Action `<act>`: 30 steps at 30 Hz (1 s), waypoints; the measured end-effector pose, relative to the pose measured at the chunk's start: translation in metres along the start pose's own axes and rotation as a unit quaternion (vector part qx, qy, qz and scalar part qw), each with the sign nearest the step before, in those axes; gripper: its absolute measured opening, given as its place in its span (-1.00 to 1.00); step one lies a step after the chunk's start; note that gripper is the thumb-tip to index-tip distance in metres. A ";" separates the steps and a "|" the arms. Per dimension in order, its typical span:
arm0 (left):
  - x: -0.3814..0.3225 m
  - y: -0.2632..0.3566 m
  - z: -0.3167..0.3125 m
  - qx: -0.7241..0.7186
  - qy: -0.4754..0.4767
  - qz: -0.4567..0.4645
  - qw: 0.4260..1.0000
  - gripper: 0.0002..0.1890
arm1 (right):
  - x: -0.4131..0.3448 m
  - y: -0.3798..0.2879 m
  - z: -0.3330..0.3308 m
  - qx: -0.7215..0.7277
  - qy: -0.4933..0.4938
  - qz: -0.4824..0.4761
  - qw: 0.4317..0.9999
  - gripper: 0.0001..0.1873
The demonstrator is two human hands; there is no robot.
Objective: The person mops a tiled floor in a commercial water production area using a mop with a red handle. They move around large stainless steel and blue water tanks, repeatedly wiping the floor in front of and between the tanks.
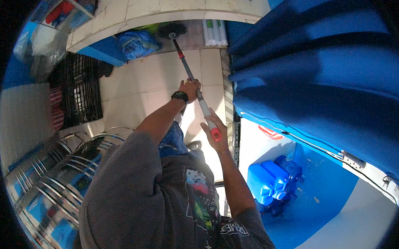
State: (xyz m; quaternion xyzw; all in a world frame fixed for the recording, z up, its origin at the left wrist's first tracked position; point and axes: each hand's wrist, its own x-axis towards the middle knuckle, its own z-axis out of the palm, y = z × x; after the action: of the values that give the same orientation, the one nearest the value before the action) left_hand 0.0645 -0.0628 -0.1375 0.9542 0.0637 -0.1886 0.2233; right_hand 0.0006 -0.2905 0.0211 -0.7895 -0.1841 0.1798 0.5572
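A long-handled brush reaches away from me, its grey telescopic pole (186,67) slanting up to a dark, blurred brush head (166,29). The head is under a tiled counter, beside a blue plastic bundle (136,45). My left hand (190,88), with a black watch at the wrist, is wrapped around the middle of the pole. Lower down, the white grip with its pink-red end cap (215,134) lies in my right hand (219,128). The thumb is on one side and the fingers on the other, in a loose hold.
Above the brush runs the tiled counter (147,14), with white rolls (216,33) beneath it. Black crates (83,90) and stacked metal-framed chairs (59,172) stand to the left. A blue curtain (313,62) hangs at right, near a power strip (353,159) and blue jerrycans (266,179).
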 end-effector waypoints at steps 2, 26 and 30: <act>0.009 -0.008 -0.025 0.007 0.014 -0.011 1.000 -0.74 | 0.018 -0.017 0.008 0.010 0.013 -0.002 1.000 -0.65; -0.201 0.209 0.015 -0.186 0.128 0.247 0.942 -0.57 | -0.220 -0.114 -0.162 0.062 0.005 -0.188 0.980 -0.82; -0.201 0.219 0.048 -0.101 -0.062 0.189 0.975 -0.54 | -0.229 -0.072 -0.147 0.053 -0.037 -0.166 0.984 -0.82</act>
State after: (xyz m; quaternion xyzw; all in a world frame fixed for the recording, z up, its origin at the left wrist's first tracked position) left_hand -0.0911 -0.2871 -0.0114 0.9077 -0.1134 -0.1947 0.3541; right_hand -0.1327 -0.4997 0.1537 -0.7103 -0.3233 0.1233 0.6130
